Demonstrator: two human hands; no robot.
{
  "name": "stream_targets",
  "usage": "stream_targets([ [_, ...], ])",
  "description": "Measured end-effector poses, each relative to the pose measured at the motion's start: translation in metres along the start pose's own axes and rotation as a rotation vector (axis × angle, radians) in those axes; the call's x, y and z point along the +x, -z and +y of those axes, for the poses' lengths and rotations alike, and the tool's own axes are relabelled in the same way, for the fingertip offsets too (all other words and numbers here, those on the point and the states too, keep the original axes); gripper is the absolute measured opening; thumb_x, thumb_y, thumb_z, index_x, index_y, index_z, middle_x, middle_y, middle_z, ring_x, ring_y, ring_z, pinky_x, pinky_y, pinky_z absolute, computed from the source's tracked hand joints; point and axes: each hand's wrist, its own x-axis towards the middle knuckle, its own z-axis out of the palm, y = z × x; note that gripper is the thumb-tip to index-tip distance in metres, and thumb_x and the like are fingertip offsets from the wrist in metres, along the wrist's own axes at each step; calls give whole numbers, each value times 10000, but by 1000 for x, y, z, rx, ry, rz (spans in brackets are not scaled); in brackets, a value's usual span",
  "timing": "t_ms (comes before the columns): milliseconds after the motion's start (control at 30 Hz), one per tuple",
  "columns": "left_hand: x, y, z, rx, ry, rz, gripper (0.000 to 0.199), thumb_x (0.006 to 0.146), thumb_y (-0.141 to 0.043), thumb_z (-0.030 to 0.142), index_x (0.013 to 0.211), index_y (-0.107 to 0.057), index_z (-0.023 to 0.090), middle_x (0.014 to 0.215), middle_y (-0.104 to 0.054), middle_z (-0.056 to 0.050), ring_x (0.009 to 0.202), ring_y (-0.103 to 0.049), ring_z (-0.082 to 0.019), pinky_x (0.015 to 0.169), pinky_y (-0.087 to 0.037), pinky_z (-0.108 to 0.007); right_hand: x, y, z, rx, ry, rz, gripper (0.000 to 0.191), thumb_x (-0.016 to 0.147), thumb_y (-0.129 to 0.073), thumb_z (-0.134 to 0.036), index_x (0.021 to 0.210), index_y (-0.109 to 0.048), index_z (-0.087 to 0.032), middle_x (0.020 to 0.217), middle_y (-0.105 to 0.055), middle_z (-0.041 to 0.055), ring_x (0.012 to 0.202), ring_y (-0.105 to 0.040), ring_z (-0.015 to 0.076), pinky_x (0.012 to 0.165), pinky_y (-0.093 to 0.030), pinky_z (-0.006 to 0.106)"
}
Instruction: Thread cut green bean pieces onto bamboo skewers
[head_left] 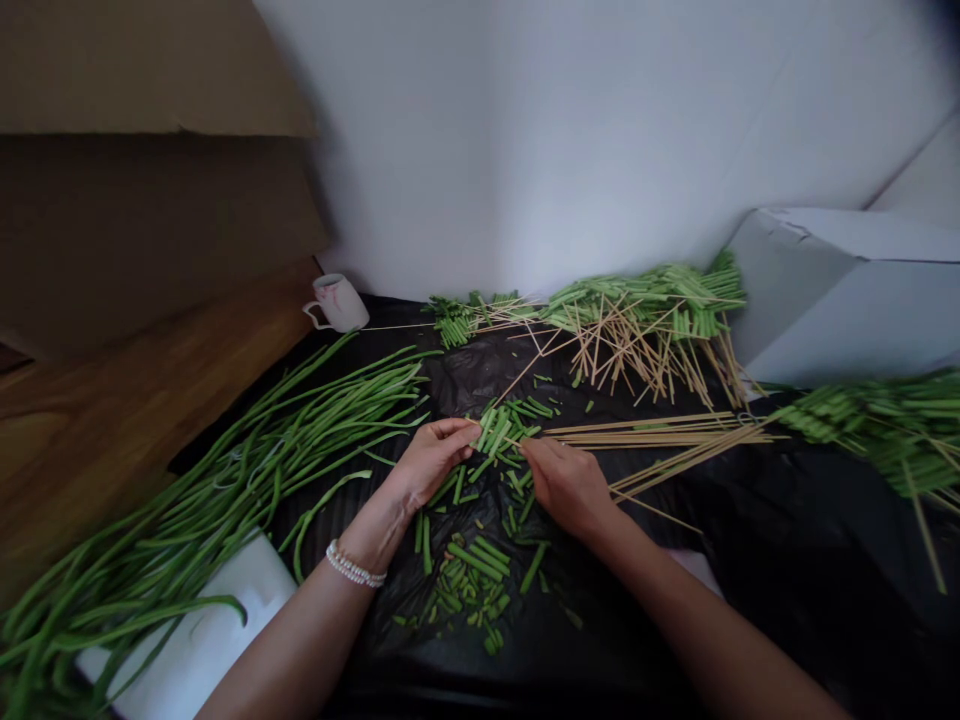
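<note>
The left hand (433,462) and right hand (566,488) have their fingers pressed together at a cluster of short cut green bean pieces (499,425), any pinch unclear, with long uncut green beans (322,420) still left of the fingers and thin bamboo sticks (645,320) mixed with green pieces heaped beyond them.

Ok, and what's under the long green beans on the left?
The long green beans lie partly on a white foam sheet and partly on black plastic sheeting. Where they pile up thickest, whatever is directly beneath them is covered and can't be seen.
</note>
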Motion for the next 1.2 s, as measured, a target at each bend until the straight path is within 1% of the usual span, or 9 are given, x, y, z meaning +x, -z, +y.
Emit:
stream_targets([
  [300, -1, 0, 1, 186, -89, -54, 279, 628, -799, 368, 749, -694, 138, 674, -632, -8, 591, -530, -84, 602, -411, -209, 2, 2, 4, -64, 11, 79, 243, 921, -407, -165, 935, -648, -194, 730, -633, 5, 642, -555, 115, 595, -307, 246],
  [400, 0, 4, 0, 428, -178, -85, 292, 656, -762, 419, 736, -691, 146, 665, -639, -22, 592, -525, -115, 591, -392, -238, 3, 5, 11, -75, -25, 123, 247, 929, -404, -171, 946, -650, -187, 756, -645, 19, 687, -570, 118, 618, -325, 236],
  [567, 3, 15, -4, 987, -400, -105, 218, 635, -766, 398, 656, -707, 189, 633, -595, -11, 592, -490, -143, 566, -331, -264, 4, 7, 15, -74, -34, 122, 247, 933, -403, -176, 925, -650, -188, 774, -650, 25, 717, -571, 119, 630, -328, 232],
  [633, 4, 19, -5, 1100, -460, -134, 182, 615, -780, 372, 643, -713, 205, 652, -585, -12, 631, -497, -156, 586, -328, -268, 4, 6, 14, -83, -26, 111, 250, 930, -402, -172, 908, -650, -189, 737, -634, 18, 694, -558, 119, 622, -321, 236],
  [767, 3, 20, -4, 1178, -474, -205, 114, 651, -750, 335, 661, -722, 224, 689, -601, -19, 698, -514, -173, 642, -341, -278, 3, 5, 12, -86, -19, 118, 250, 928, -403, -172, 906, -651, -189, 724, -626, 13, 674, -546, 116, 614, -312, 239],
  [867, 1, 17, -1, 1127, -490, -213, 93, 695, -714, 311, 677, -722, 220, 712, -622, -25, 719, -528, -176, 672, -357, -282, 3, 5, 12, -86, -16, 128, 247, 931, -407, -177, 915, -652, -188, 737, -634, 15, 685, -553, 117, 616, -316, 240],
  [967, 0, 14, 4, 951, -456, -123, 127, 719, -701, 323, 717, -719, 197, 734, -650, -33, 693, -545, -168, 663, -378, -279, 3, 5, 12, -85, -14, 140, 244, 933, -410, -181, 930, -654, -189, 751, -641, 16, 692, -561, 116, 619, -323, 238],
  [1100, 3, 14, 8, 535, -347, 15, 201, 671, -763, 343, 754, -712, 168, 714, -680, -35, 663, -572, -151, 652, -406, -263, 3, 4, 11, -85, -10, 139, 239, 921, -417, -171, 934, -655, -190, 742, -637, 12, 675, -558, 111, 613, -325, 234],
  [1200, 5, 15, 10, 173, -190, 43, 271, 615, -817, 322, 813, -725, 163, 758, -703, -39, 703, -602, -134, 667, -431, -241, 1, 3, 9, -81, 4, 125, 237, 906, -423, -157, 951, -653, -194, 747, -637, 8, 657, -550, 109, 603, -321, 236],
])
